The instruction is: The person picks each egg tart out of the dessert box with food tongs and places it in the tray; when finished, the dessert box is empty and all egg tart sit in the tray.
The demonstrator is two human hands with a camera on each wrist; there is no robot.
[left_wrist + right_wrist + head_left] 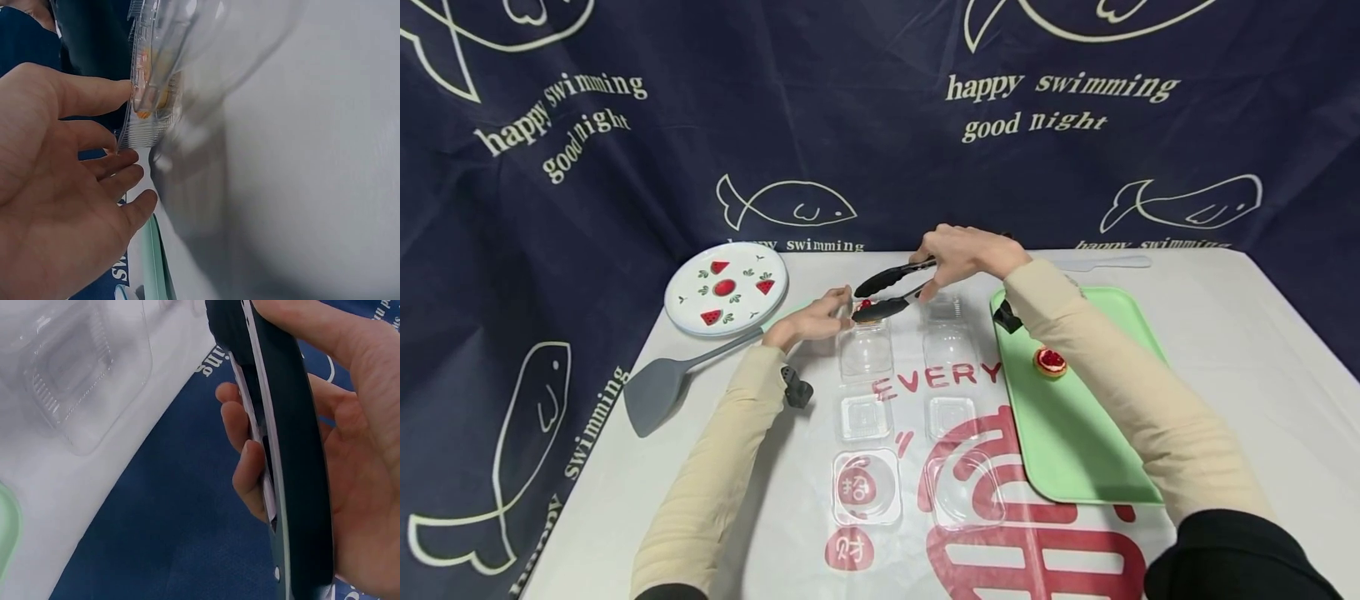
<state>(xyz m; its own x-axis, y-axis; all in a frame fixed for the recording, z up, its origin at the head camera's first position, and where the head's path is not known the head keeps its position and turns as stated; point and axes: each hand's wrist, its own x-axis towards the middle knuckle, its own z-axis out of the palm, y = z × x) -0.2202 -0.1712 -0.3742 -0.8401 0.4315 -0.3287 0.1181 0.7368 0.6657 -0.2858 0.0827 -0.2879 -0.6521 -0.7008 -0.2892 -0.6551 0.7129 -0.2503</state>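
Note:
My left hand [811, 322] touches the left side of a clear plastic box [134, 128] with thumb and index finger, its other fingers relaxed. A small tart with a red topping [866, 305] sits at that box, between the tips of black tongs [887, 308]; whether the tips touch it is hard to tell. My right hand [964, 254] grips the tongs by their handles, thumb on one arm and fingers round the other [300, 450]. A second tart [1049, 362] lies on the green tray [1075, 475] under my right forearm.
More clear boxes with raised lids [951, 417] stand in two columns mid-table. At left are a round plate with watermelon prints [688, 312] and a grey spatula [658, 392]. A pale knife [1112, 263] lies at the back right, before a dark blue curtain [880, 125].

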